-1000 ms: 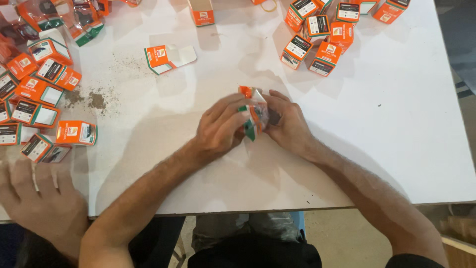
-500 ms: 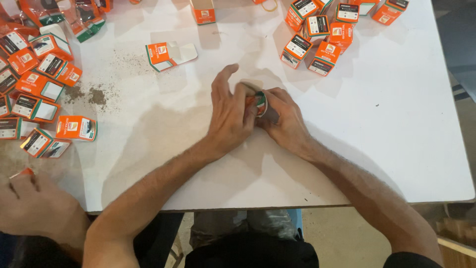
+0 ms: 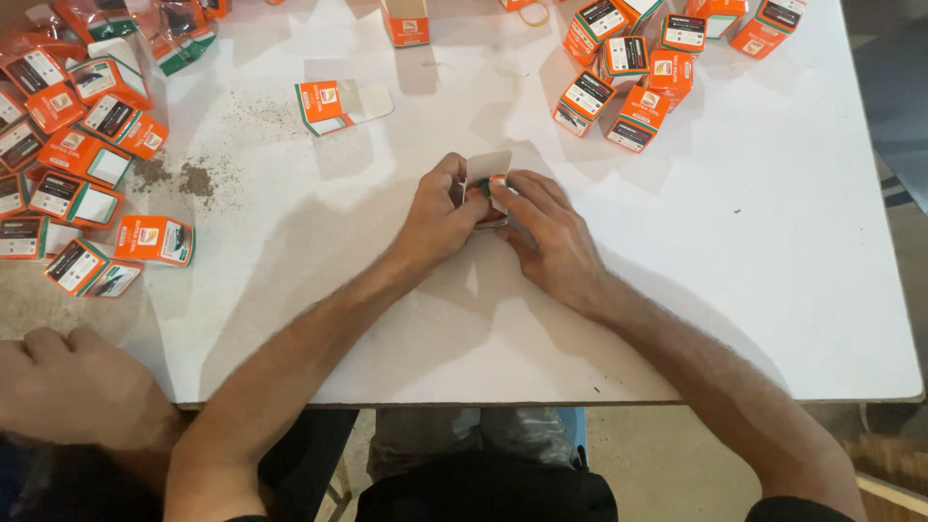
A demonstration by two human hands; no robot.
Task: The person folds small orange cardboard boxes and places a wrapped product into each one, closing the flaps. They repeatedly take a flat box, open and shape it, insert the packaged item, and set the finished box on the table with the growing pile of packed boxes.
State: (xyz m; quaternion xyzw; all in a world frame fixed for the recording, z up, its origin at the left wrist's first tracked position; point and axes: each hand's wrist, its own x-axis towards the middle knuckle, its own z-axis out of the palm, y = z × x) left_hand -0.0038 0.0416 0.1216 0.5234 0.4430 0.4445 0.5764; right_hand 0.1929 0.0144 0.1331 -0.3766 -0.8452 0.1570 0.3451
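Note:
My left hand (image 3: pixel 437 217) and my right hand (image 3: pixel 548 237) meet at the middle of the white table (image 3: pixel 754 271), both closed around one small orange, white and green carton (image 3: pixel 486 181). Its pale flap stands up between my fingertips. Most of the carton is hidden by my fingers. A flattened carton of the same kind (image 3: pixel 340 103) lies on the table beyond my left hand.
Several orange cartons (image 3: pixel 82 164) lie heaped along the left side of the table, and another group (image 3: pixel 643 63) sits at the far right. Brown dust (image 3: pixel 179 177) marks the table at left. Another person's hand (image 3: pixel 72 387) rests at the near left corner.
My hands have turned the carton; its flap now stands up between my fingers. The other person's hand at the lower left has drawn back and closed.

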